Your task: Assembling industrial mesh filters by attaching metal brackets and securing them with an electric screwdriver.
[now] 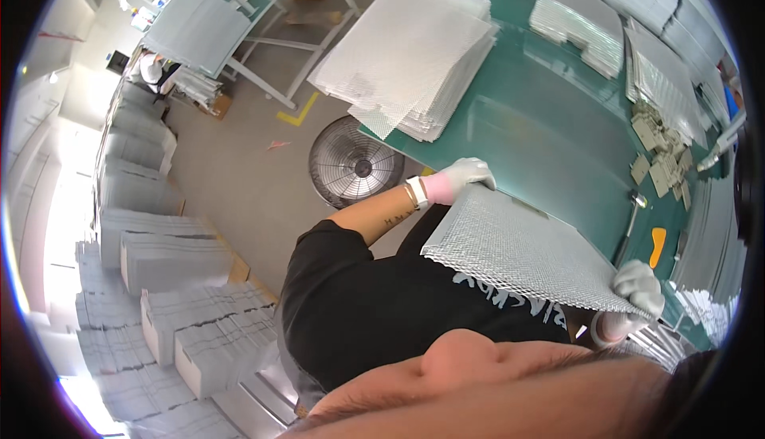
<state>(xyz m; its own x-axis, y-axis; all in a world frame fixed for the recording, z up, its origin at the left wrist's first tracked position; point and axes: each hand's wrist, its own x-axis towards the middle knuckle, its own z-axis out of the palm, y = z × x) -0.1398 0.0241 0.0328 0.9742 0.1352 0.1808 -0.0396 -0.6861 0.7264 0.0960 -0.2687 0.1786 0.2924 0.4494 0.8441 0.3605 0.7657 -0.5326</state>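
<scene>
A silver-grey mesh panel (518, 244) is held between my two hands, tilted in front of my body at the near edge of the green-topped table (550, 132). My left hand (468, 176), in a white glove with a pink cuff, is closed over its far left corner. At the right end my right hand (637, 288), also gloved, grips the panel's edge. A hammer (635, 204) lies on the table just beyond the right hand. Beside it is a flat orange tool or handle (657, 246).
A tall stack of mesh sheets (406, 48) overhangs the table's left end. Wrapped stacks (578, 21) stand at the back. Small beige pieces (661, 148) are piled on the right. A round floor fan (356, 164) stands left of the table; stacked grey panels (171, 260) line the left side.
</scene>
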